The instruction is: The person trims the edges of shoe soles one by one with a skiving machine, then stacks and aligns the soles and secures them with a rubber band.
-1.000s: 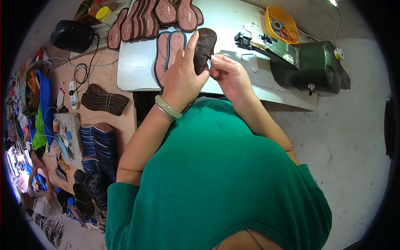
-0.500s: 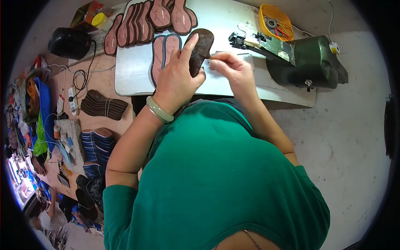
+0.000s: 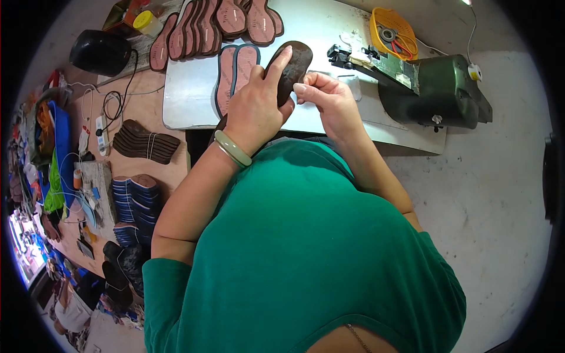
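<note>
My left hand (image 3: 259, 103) is wrapped round a dark brown insole (image 3: 298, 60), its index finger stretched along the upper face. The insole is tilted above the white table, and its lower part is hidden behind the hand and wrist. At its right edge, my right hand (image 3: 329, 99) pinches thumb and fingertips together on the rim; anything finer between them is too small to make out. Just left of the held piece lie two pink insoles with blue-grey edges (image 3: 225, 82), side by side.
Rows of pink insoles with brown edges (image 3: 203, 35) lie along the table's far left. A dark green machine (image 3: 432, 91) and a yellow basket (image 3: 406, 35) with tools stand right. Tied bundles of brown (image 3: 146, 142) and blue-edged soles (image 3: 136, 203) sit on the wooden bench at left.
My left hand and the insole have moved slightly right. My right hand's fingertips have come closer in against the insole's edge. The whole view has shifted a little.
</note>
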A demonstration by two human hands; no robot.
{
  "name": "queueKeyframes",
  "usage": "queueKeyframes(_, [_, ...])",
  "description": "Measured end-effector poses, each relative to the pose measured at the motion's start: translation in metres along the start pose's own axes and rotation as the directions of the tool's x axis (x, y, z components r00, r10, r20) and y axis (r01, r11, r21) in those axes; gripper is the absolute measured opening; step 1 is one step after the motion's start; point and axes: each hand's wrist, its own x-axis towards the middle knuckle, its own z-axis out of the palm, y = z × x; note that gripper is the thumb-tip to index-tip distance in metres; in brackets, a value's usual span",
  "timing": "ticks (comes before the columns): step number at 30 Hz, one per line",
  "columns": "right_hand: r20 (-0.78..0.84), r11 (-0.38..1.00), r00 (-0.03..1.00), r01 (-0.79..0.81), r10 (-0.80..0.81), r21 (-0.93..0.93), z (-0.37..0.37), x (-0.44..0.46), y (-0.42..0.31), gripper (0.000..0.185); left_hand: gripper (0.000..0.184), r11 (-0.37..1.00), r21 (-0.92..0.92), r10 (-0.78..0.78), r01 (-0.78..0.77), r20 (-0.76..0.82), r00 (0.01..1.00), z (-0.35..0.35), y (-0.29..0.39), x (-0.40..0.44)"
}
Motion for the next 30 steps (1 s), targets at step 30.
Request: queueKeyframes(30, [-0.009, 0.962, 0.987, 0.154, -0.16, -0.224, -0.053, -0.011, -0.028, 0.025, 0.055, 0.344, -0.93, 0.396, 0.129, 0.269, 0.878, 0.012, -0.047, 0.034])
